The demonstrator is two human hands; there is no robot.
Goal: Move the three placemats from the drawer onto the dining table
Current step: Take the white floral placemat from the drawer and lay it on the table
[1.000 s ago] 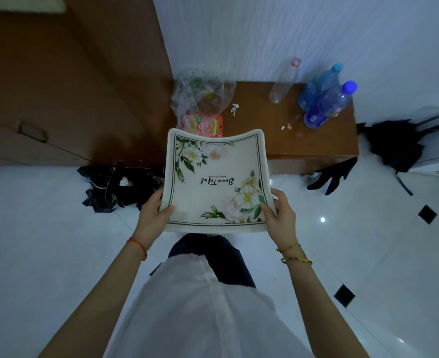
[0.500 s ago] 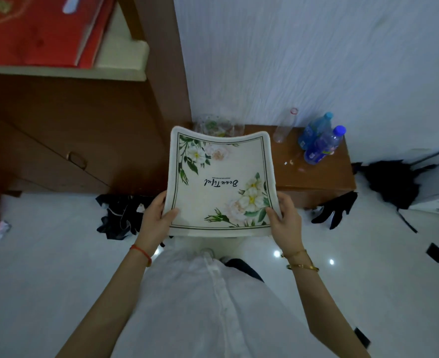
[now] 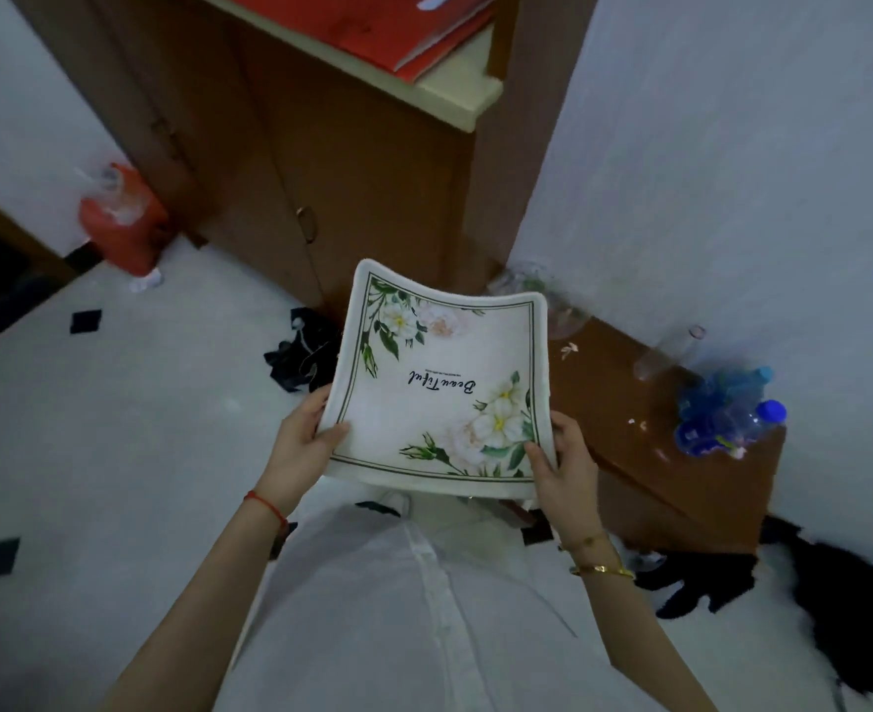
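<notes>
A white placemat (image 3: pixel 439 388) with green borders, printed flowers and the word "Beautiful" is held flat in front of my chest, its far edge curling up. My left hand (image 3: pixel 301 444) grips its near left corner, thumb on top. On the near right corner my right hand (image 3: pixel 560 465) grips the same way. Whether more mats lie stacked under the top one, I cannot tell. No drawer and no dining table are in view.
A brown wooden cabinet (image 3: pixel 352 161) stands ahead, red folders (image 3: pixel 398 28) on its shelf. At the right, a low wooden bench (image 3: pixel 645 454) against the white wall carries blue plastic bottles (image 3: pixel 727 418). Black cloth (image 3: pixel 301 357) and a red bag (image 3: pixel 121 218) lie on the white tiled floor.
The view has swung left and tilted: cabinet and red bag have come into sight, and the bench has slid to the right. Both hands keep the same grip on the placemat.
</notes>
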